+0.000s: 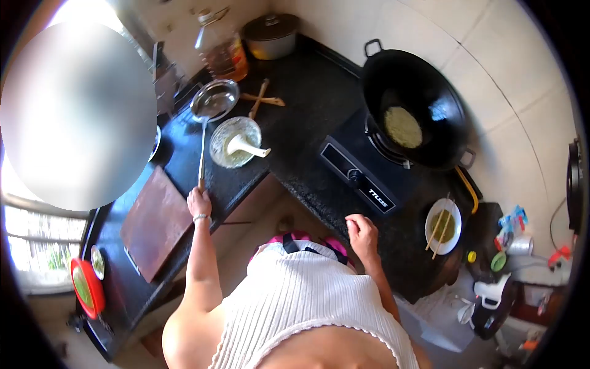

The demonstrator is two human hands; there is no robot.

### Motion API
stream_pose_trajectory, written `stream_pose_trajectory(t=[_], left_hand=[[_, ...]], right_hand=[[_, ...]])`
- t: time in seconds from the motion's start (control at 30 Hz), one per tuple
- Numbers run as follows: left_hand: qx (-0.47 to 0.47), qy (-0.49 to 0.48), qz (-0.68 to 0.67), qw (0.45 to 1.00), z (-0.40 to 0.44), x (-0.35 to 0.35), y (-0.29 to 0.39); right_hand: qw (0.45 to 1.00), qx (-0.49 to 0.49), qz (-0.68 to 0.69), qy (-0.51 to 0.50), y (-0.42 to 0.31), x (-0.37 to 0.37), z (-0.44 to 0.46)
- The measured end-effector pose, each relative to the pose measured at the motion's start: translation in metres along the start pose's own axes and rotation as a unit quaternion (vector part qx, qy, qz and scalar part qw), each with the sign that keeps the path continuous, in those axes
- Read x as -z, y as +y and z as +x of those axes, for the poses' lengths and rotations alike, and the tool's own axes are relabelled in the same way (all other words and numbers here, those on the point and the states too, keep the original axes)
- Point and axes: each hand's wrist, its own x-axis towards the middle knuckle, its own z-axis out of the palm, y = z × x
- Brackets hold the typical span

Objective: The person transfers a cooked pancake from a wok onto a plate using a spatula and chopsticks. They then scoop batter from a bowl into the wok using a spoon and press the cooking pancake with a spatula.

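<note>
My left hand (198, 204) is wrapped round the handle of a long metal ladle (203, 154), whose head lies at a steel bowl (215, 99). Beside that bowl, a glass bowl (225, 155) of pale batter holds a white spoon (247, 146). My right hand (362, 236) is near the counter's front edge with its fingers curled; whether anything small is inside them is hidden. Beyond it, a black wok (439, 92) sits on a black gas stove (356, 175), and a pale green pancake (403, 127) lies in the wok.
A white plate (453, 206) with green food and chopsticks (437, 229) is right of the stove. At left are a brown board (157, 224) and a red basin (93, 295). An oil jug (224, 55) and a lidded pot (271, 37) stand at the back.
</note>
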Motion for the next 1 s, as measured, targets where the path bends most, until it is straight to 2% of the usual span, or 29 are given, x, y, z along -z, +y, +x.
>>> stream_pose_trajectory(t=[0.17, 0.2, 0.27, 0.3, 0.37, 0.4, 0.47, 0.53, 0.6, 0.67, 0.7, 0.73, 0.77, 0.8, 0.83, 0.87, 0.93, 1.0], left_hand=[[-0.025, 0.1, -0.109, 0.989, -0.015, -0.004, 0.012], [-0.023, 0.113, -0.154, 0.981, -0.022, 0.009, 0.026], [-0.079, 0.127, -0.23, 0.962, -0.032, 0.04, 0.062], [-0.035, 0.047, -0.355, 0.933, -0.038, 0.06, 0.088], [0.065, -0.116, -0.568, 0.812, -0.053, 0.098, 0.144], [0.021, -0.125, -0.623, 0.771, -0.063, 0.105, 0.173], [-0.013, -0.218, -0.68, 0.7, -0.084, 0.127, 0.216], [-0.036, -0.325, -0.689, 0.647, -0.105, 0.143, 0.251], [-0.061, -0.444, -0.698, 0.559, -0.126, 0.144, 0.278], [-0.067, -0.508, -0.677, 0.528, -0.148, 0.139, 0.3], [-0.069, -0.544, -0.664, 0.509, -0.158, 0.132, 0.31], [-0.103, -0.546, -0.638, 0.533, -0.167, 0.136, 0.322], [-0.169, -0.504, -0.663, 0.528, -0.181, 0.125, 0.336], [-0.232, -0.459, -0.683, 0.519, -0.192, 0.12, 0.347], [-0.184, -0.583, -0.633, 0.475, -0.193, 0.121, 0.345], [-0.188, -0.633, -0.587, 0.468, -0.197, 0.12, 0.35], [-0.278, -0.584, -0.604, 0.466, -0.218, 0.113, 0.366], [-0.219, -0.643, -0.604, 0.417, -0.231, 0.108, 0.376]], right_hand=[[1.0, 0.0, 0.027, 0.012, -0.026, -0.02, 0.01], [0.999, 0.005, 0.035, 0.013, -0.03, -0.022, 0.012], [0.998, 0.008, 0.053, 0.014, -0.043, -0.025, 0.015], [0.997, 0.013, 0.069, 0.008, -0.051, -0.025, 0.017], [0.994, 0.029, 0.105, -0.007, -0.065, -0.024, 0.023], [0.992, 0.038, 0.123, -0.013, -0.072, -0.022, 0.027], [0.986, 0.033, 0.156, -0.049, -0.088, -0.008, 0.035], [0.98, 0.061, 0.19, 0.003, -0.097, 0.003, 0.039], [0.972, 0.069, 0.219, 0.042, -0.101, 0.012, 0.041], [0.965, 0.063, 0.252, 0.047, -0.098, 0.025, 0.04], [0.944, 0.005, 0.33, 0.006, -0.106, 0.042, 0.039], [0.912, -0.054, 0.405, -0.035, -0.113, 0.06, 0.037], [0.931, -0.081, 0.352, -0.048, -0.099, 0.065, 0.031], [0.941, -0.05, 0.333, -0.005, -0.091, 0.069, 0.03], [0.938, -0.074, 0.339, 0.0, -0.085, 0.08, 0.024], [0.934, -0.098, 0.345, 0.005, -0.079, 0.093, 0.018], [0.953, -0.122, 0.277, 0.032, -0.069, 0.114, 0.009], [0.957, -0.122, 0.26, 0.05, -0.059, 0.124, -0.001]])
